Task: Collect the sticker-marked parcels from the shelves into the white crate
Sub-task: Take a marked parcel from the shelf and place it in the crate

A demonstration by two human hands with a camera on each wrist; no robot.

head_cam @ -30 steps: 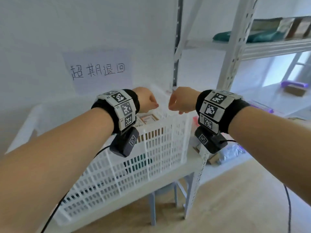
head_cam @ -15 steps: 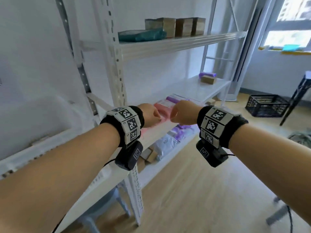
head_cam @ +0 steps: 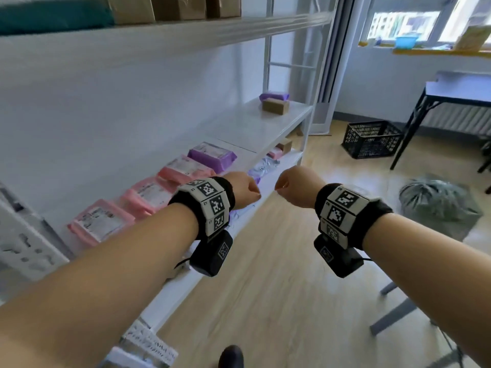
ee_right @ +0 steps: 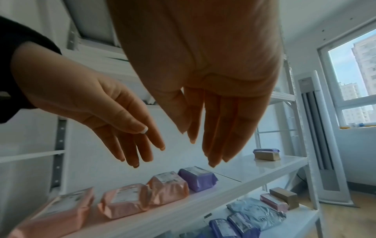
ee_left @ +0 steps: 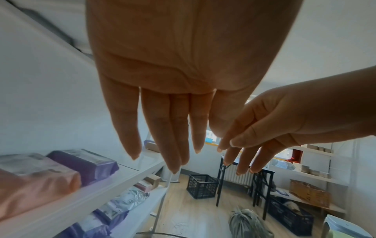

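My left hand [head_cam: 244, 191] and right hand [head_cam: 295, 187] hang side by side in front of the white shelf [head_cam: 265, 128], both with fingers straight and empty. On the middle shelf, three pink parcels [head_cam: 101, 224] [head_cam: 148, 195] [head_cam: 186, 167] and a purple parcel [head_cam: 212, 154] lie in a row, each with a white label. My left hand's fingers [ee_left: 162, 153] point down over the purple parcel [ee_left: 85, 164]. My right hand [ee_right: 209, 145] hovers above the row of pink parcels [ee_right: 124, 199]. The white crate is out of view. I cannot make out any sticker.
A small brown box [head_cam: 275, 106] and a purple parcel [head_cam: 273, 96] sit at the shelf's far end. Teal and brown parcels [head_cam: 175, 6] fill the top shelf; bags [ee_right: 256, 212] lie below. On the floor stand a black crate [head_cam: 372, 139], a grey sack [head_cam: 438, 205] and a dark table [head_cam: 451, 94].
The head view has swung right, from the white crate to the shelves. Both hands stay out in front, empty, and are now over the row of pink and purple parcels.
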